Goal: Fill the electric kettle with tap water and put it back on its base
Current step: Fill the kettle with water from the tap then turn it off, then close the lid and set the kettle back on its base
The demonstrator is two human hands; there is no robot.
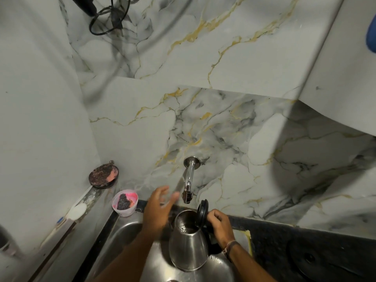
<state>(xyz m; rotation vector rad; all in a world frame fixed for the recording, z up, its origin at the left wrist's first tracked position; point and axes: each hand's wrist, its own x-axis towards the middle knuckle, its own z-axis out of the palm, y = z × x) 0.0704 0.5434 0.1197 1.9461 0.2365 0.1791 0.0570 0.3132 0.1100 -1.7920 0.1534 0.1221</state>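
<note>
A steel electric kettle (188, 244) is held over the sink (124, 233), its black lid (202, 211) flipped up and its mouth just below and in front of the chrome wall tap (188, 180). My right hand (220, 224) grips the kettle's handle on its right side. Blurred, with fingers spread, my left hand (159, 206) hovers left of the tap's spout and holds nothing. No stream of water shows from the tap. A round black kettle base (317, 259) lies on the dark counter at the lower right.
A pink tub (125, 202) with a dark scrubber sits at the sink's back left corner, and a round dish (103, 177) with a scouring pad stands behind it. Black cables (109, 19) hang on the marble wall above. A white cabinet (341, 68) juts out at the upper right.
</note>
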